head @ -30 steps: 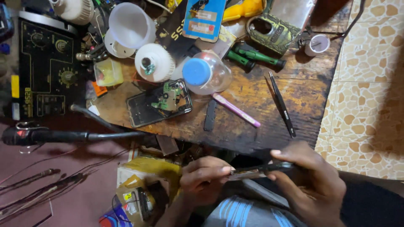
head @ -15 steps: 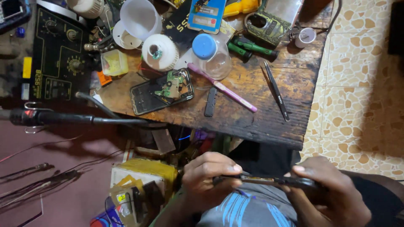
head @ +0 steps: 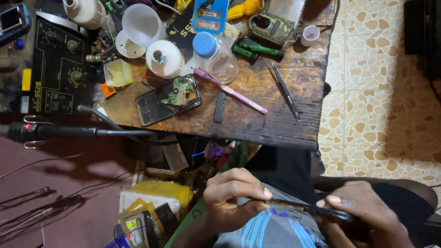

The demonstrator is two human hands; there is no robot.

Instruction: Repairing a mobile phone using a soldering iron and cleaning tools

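Note:
Both my hands are low in the head view, over my lap. My right hand (head: 363, 216) grips a thin dark phone part (head: 312, 210) seen edge-on. My left hand (head: 234, 197) pinches its other end between thumb and fingers, possibly with a thin tool. On the worn wooden table (head: 275, 124) above lies an opened phone (head: 167, 98) with a small green circuit board in it.
The table also holds a pink toothbrush (head: 229, 91), black tweezers (head: 285, 92), a clear bottle with a blue cap (head: 216, 57), green screwdrivers (head: 259, 48), a black soldering station (head: 57, 69) and white lamp parts (head: 164, 59). Tiled floor lies on the right; boxes and wires clutter the lower left.
The view has shifted, so the table now sits higher and further left. My hands have stayed together on the phone part, now lower in the frame.

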